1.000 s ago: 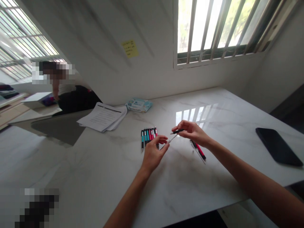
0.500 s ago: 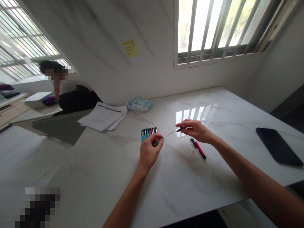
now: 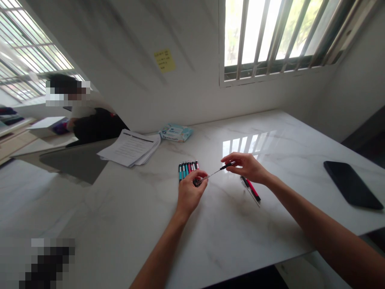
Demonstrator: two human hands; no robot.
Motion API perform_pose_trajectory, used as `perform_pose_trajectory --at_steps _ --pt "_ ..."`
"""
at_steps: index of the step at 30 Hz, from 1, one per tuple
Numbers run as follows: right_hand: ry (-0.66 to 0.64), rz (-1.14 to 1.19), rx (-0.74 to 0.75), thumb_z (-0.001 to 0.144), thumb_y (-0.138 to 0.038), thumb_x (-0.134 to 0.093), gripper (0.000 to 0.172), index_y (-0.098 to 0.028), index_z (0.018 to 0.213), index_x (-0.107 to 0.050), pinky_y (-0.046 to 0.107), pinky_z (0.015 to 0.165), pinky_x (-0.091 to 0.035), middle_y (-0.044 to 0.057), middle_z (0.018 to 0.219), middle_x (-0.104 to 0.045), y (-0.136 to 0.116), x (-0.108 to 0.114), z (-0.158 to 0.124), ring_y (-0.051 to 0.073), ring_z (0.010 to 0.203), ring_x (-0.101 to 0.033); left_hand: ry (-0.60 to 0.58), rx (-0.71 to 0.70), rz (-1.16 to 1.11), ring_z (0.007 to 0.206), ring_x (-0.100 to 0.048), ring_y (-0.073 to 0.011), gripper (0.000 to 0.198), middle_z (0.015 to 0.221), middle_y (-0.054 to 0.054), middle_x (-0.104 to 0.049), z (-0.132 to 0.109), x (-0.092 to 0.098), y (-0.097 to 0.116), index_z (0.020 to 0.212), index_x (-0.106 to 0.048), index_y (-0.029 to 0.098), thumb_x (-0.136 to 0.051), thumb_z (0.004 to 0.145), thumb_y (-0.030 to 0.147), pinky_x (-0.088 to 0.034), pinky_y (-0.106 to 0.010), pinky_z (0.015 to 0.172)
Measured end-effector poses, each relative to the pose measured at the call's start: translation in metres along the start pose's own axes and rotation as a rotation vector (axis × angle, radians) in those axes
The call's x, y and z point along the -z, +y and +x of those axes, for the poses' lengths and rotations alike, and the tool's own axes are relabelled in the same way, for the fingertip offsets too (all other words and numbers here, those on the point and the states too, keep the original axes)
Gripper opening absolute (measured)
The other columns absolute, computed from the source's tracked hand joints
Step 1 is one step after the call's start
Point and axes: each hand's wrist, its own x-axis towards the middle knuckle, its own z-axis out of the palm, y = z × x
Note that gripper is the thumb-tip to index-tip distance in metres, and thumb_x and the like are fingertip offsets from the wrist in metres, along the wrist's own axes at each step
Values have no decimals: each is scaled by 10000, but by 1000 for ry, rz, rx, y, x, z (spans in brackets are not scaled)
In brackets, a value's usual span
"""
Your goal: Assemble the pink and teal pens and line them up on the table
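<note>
My left hand (image 3: pixel 189 192) is closed on the rear half of a pen, from which a thin refill (image 3: pixel 212 174) sticks out to the right. My right hand (image 3: pixel 247 166) pinches a short black pen tip piece (image 3: pixel 227 165) and holds it at the end of that refill. Just behind my left hand a row of several teal, red and black pens (image 3: pixel 188 168) lies on the white marble table (image 3: pixel 150 208). A red pen and a black pen (image 3: pixel 252 190) lie below my right wrist.
A stack of printed papers (image 3: pixel 130 147) and a pale blue tissue pack (image 3: pixel 176 133) lie at the back by the wall. A black phone (image 3: pixel 349 184) rests at the right. Another person sits at the far left by a window. The table's front edge is near.
My hands were apart half a second ago. Now my right hand has moved left and brought the black tip piece up to the end of the refill held in my left hand.
</note>
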Motion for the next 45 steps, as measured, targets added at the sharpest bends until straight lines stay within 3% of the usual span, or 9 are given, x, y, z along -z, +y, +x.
perform_pose_trajectory --at_steps 4,11,21,34,40,45 --pt "6 -47 47 891 -286 -688 246 -238 1121 -760 385 923 -622 63 1115 -751 -2 -4 -1 207 999 -727 -8 -22 32 835 -707 -184 82 924 2 -772 -1 -2 -2 886 -734 247 -668 839 252 -533 -296 850" --pt "12 -320 132 902 -182 -667 142 -228 995 -764 299 725 -563 27 939 -771 -10 -2 -2 149 771 -663 14 -89 89 919 -712 -200 75 951 -2 -766 -1 -2 -4 876 -724 246 -659 854 219 -521 -321 884" --pt "-31 -320 96 879 -159 -702 160 -236 1008 -758 261 705 -523 -3 865 -756 -4 -14 -5 130 714 -623 -9 -181 125 949 -696 -215 122 948 0 -761 -3 -6 -2 890 -725 260 -675 851 156 -498 -346 907" --pt "-70 -252 69 920 -268 -700 114 -238 987 -787 280 790 -556 19 918 -789 -8 -21 -6 165 815 -717 -43 -237 37 975 -705 -220 124 983 -15 -776 -4 -6 1 946 -741 254 -697 869 168 -508 -353 928" --pt "-115 -338 -44 978 -365 -641 197 -238 1023 -784 273 687 -509 9 774 -769 -10 -21 -6 143 672 -655 -38 -267 51 968 -706 -221 131 965 -12 -784 -4 -6 1 938 -754 259 -702 864 165 -511 -359 926" --pt "-149 -259 2 904 -334 -717 274 -229 1157 -716 283 741 -543 32 937 -777 -11 -17 -6 150 762 -679 -21 -235 38 958 -707 -216 131 967 -9 -779 -2 -4 1 933 -749 263 -695 864 166 -510 -359 933"
